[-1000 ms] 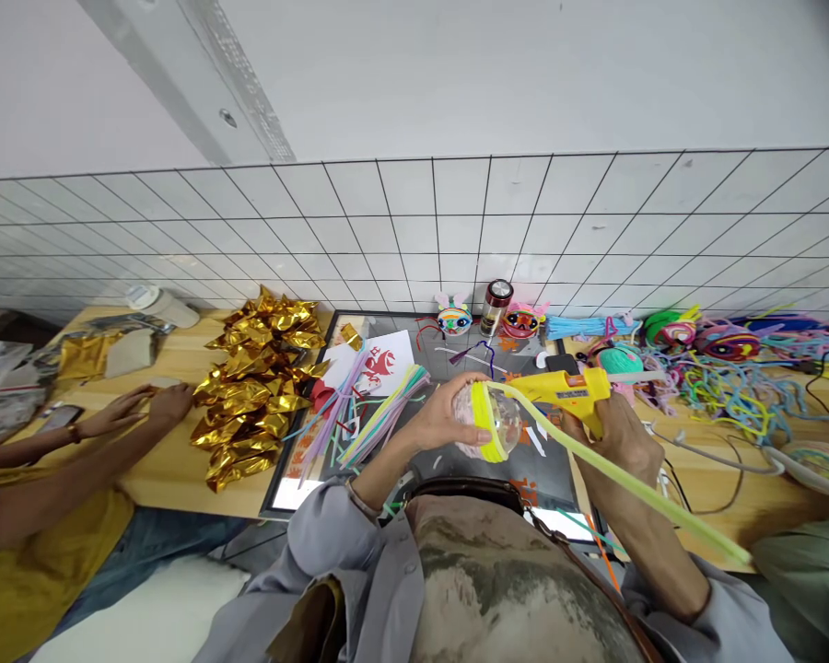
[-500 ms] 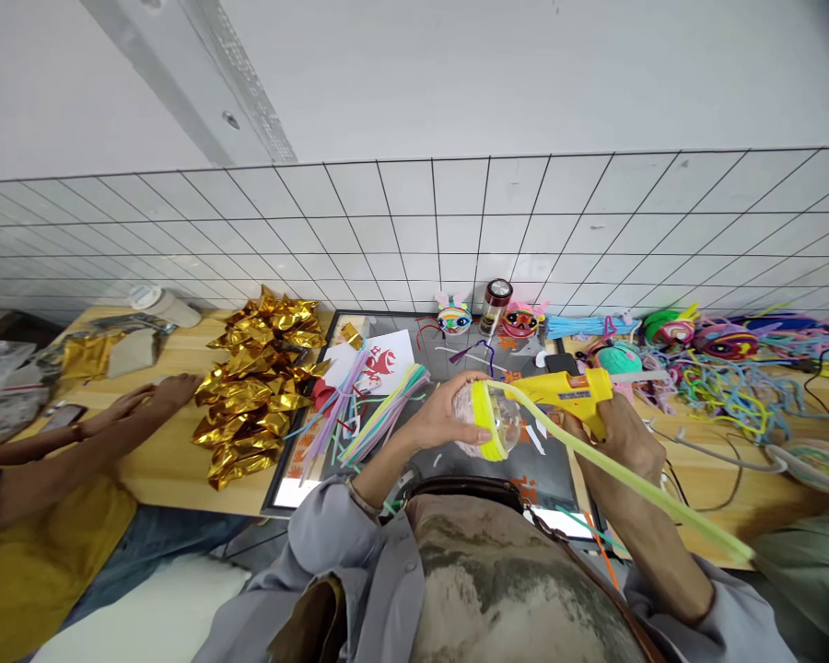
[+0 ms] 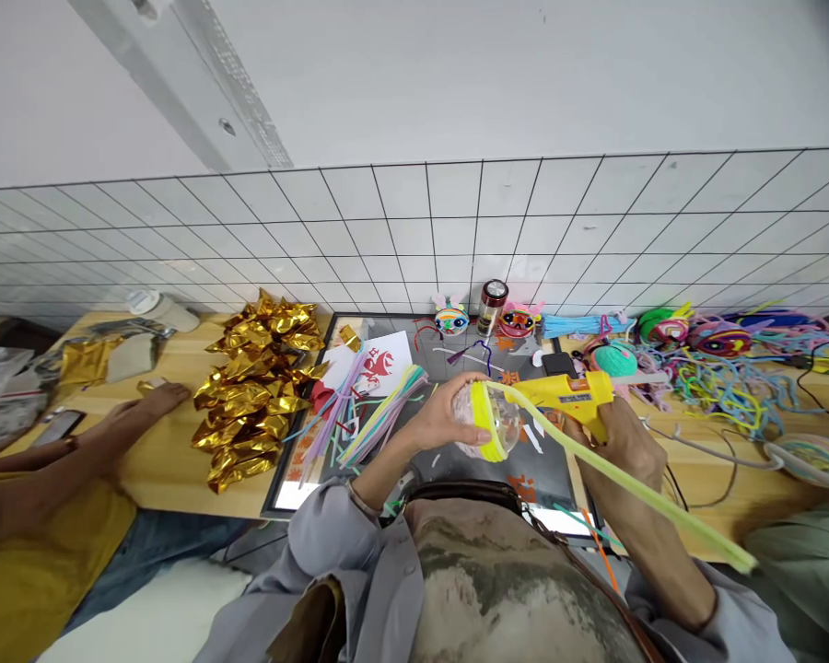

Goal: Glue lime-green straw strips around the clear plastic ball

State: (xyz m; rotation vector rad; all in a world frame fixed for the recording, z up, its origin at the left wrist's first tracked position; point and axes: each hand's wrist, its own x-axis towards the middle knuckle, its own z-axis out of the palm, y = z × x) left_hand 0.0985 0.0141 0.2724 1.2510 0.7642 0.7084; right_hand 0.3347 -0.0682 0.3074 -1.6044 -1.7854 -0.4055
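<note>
My left hand (image 3: 440, 420) is closed around a clear plastic ball (image 3: 498, 425) with a yellow-green pipe cleaner (image 3: 622, 484) wrapped round its rim. The loose end of that pipe cleaner runs down to the lower right. My right hand (image 3: 622, 440) grips a yellow hot glue gun (image 3: 570, 392), whose nozzle points left at the ball's rim. Both are held above a dark craft mat (image 3: 449, 460).
A heap of gold foil (image 3: 255, 387) lies left of the mat. Bundles of pastel pipe cleaners (image 3: 379, 414), a red paper cutting (image 3: 379, 361), small painted figures (image 3: 451, 319) and a jar (image 3: 491, 307) are on the mat. Tangled coloured pipe cleaners (image 3: 725, 378) cover the right. Another person's hand (image 3: 153, 401) rests at left.
The other person's hand at left has drawn back slightly. My own hands, the ball and the glue gun stay almost still.
</note>
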